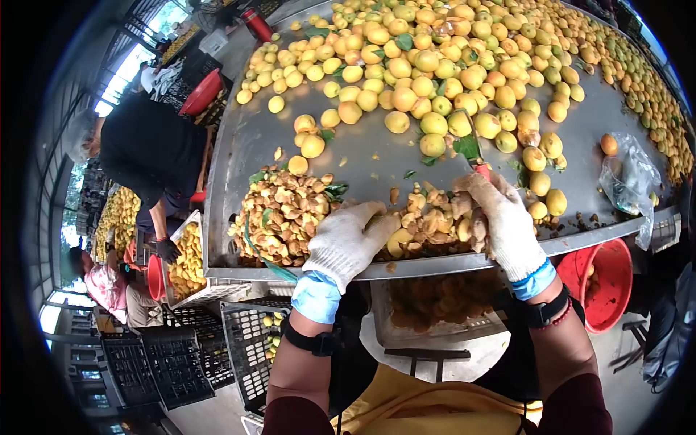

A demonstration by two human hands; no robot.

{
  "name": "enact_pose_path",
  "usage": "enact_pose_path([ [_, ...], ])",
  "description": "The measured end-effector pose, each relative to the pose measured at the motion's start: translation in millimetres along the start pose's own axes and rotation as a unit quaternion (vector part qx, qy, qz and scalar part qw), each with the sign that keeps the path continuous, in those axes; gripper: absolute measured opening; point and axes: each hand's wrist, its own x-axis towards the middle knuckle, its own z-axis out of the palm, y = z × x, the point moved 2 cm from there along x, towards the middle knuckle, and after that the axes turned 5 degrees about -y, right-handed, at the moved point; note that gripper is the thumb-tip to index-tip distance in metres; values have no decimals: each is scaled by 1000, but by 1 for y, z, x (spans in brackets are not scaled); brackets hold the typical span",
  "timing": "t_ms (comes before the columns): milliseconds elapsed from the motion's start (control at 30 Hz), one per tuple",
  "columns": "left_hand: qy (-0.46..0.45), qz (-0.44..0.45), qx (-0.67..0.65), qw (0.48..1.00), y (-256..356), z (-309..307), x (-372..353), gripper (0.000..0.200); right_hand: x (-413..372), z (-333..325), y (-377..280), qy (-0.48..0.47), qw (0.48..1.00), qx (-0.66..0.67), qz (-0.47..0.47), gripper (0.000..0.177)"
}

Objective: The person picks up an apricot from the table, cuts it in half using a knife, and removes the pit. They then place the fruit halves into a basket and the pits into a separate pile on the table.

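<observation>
Both hands wear whitish knit gloves over blue cuffs. My right hand (499, 221) is closed around the red handle of a knife (473, 148), whose blade points away over the metal table (362, 163). Its glove fingers are stained brown, beside a small heap of cut fruit pieces (428, 221). On the left side of that heap rests my left hand (355, 235), fingers bent; whether it holds a piece is hidden. A larger pile of cut pieces (283, 217) lies left of it. Whole yellow-orange fruits (406, 98) with green leaves spread beyond both hands.
A clear plastic bag (629, 177) lies at the right. Below the table edge are a crate of brown pieces (442, 301) and a red basin (598, 283). Black crates (159, 362) stand lower left. A person in dark clothes (148, 141) bends at the table's left side.
</observation>
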Motion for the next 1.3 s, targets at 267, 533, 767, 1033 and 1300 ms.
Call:
enact_pose_path([
  [267,73,-141,191,969,-86,-73,132,55,0,-10,-11,13,1000,18,-10,26],
  [533,48,-83,22,995,-55,-50,113,63,-7,-11,-22,1,999,-35,7,32],
  [767,-23,127,-467,875,56,-23,-7,83,-42,14,-11,-204,978,38,9,30],
  [1033,4,92,-523,848,93,-1,-39,87,-84,13,-23,-231,969,-89,20,35],
  [1300,-71,81,-712,694,92,10,-33,77,-86,7,-16,-172,970,-166,41,36],
])
